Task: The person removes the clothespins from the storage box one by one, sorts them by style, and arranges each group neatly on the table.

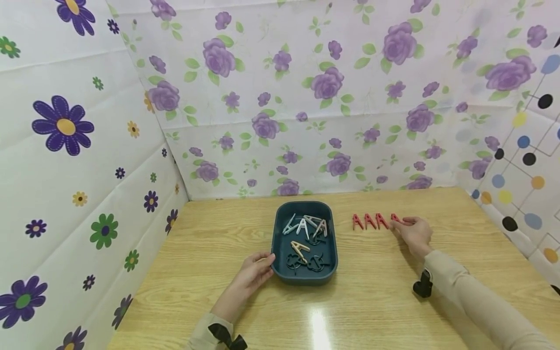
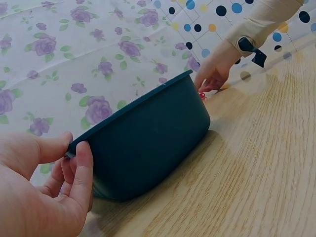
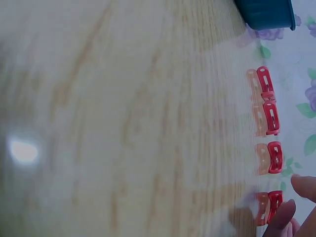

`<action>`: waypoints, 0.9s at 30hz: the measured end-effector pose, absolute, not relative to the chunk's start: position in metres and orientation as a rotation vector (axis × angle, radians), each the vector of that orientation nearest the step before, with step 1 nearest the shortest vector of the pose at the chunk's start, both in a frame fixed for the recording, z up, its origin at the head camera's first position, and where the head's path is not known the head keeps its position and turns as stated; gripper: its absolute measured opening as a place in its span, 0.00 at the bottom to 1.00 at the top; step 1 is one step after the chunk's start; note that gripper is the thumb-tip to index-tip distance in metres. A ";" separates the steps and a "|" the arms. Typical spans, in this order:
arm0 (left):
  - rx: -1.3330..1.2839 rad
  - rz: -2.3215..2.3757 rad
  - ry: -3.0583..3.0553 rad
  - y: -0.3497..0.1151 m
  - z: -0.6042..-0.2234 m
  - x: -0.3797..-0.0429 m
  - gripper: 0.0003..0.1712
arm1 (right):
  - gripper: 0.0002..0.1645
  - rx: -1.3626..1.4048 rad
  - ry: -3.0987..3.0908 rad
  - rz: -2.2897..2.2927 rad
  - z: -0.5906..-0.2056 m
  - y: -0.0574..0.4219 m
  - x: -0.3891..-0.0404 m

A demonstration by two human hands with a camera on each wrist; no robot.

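My left hand (image 1: 255,272) pinches the left rim of a dark teal plastic tub (image 2: 148,131), thumb on top and fingers against the outside wall. Inside the tub lie pale clothespins (image 1: 303,226), a cream clothespin (image 1: 299,250) and several dark, ring-shaped pieces (image 1: 317,263) whose kind is unclear. To the tub's right, several red clothespins (image 1: 369,221) stand in a row, legs spread. At the right end of that row, my right hand (image 1: 415,236) has its thumb and fingers at the last red clothespin (image 3: 272,207), partly covering it.
The wooden table (image 1: 210,223) reaches back to a flowered cloth wall (image 1: 262,146). Patterned cloths also hang at the left side (image 1: 105,184) and the right side (image 1: 516,194). Both wrists wear dark straps. Light glares off the table front.
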State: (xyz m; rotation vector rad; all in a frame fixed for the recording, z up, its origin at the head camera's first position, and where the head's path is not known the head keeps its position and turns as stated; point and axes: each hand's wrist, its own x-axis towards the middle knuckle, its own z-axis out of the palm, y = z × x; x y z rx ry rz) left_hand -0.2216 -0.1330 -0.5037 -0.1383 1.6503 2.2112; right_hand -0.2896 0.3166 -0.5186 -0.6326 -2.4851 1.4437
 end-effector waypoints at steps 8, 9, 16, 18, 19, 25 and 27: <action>-0.151 2.199 1.648 -0.134 -0.505 -0.222 0.09 | 0.27 -0.634 -2.380 1.438 -0.518 0.310 -0.296; -0.145 2.199 1.647 -0.134 -0.505 -0.222 0.09 | 0.26 -0.637 -2.367 1.432 -0.518 0.308 -0.297; -0.167 2.195 1.646 -0.134 -0.504 -0.222 0.09 | 0.24 -0.725 -2.267 1.513 -0.511 0.297 -0.300; -0.180 2.198 1.648 -0.133 -0.504 -0.223 0.09 | 0.23 -0.728 -2.223 1.564 -0.510 0.294 -0.301; -0.184 2.199 1.650 -0.133 -0.503 -0.223 0.09 | 0.23 -0.725 -2.203 1.593 -0.509 0.292 -0.301; -0.197 2.206 1.638 -0.133 -0.504 -0.225 0.09 | 0.22 -0.669 -2.148 1.732 -0.507 0.283 -0.301; -0.194 2.207 1.632 -0.133 -0.505 -0.225 0.08 | 0.23 -0.657 -2.146 1.762 -0.506 0.280 -0.300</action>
